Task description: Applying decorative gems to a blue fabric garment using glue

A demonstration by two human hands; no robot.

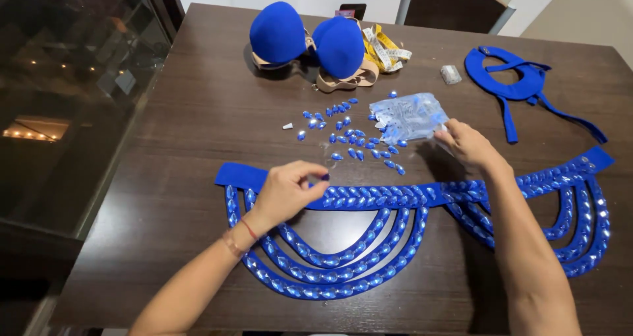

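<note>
A blue fabric belt piece point(369, 197) with hanging loops covered in blue gems lies across the dark wooden table point(198, 125). My left hand point(287, 191) rests on its upper band and pinches one small blue gem between thumb and fingers. My right hand point(468, 145) reaches to the clear plastic bag of gems point(409, 115) and grips its near corner. Loose blue gems point(353, 141) are scattered between the bag and the belt.
A blue padded bra top point(310, 42) sits at the far middle with a yellow measuring tape point(386, 49) beside it. A blue collar piece with straps point(521, 85) lies at the far right. A chair point(455, 6) stands behind the table; a glass wall is at left.
</note>
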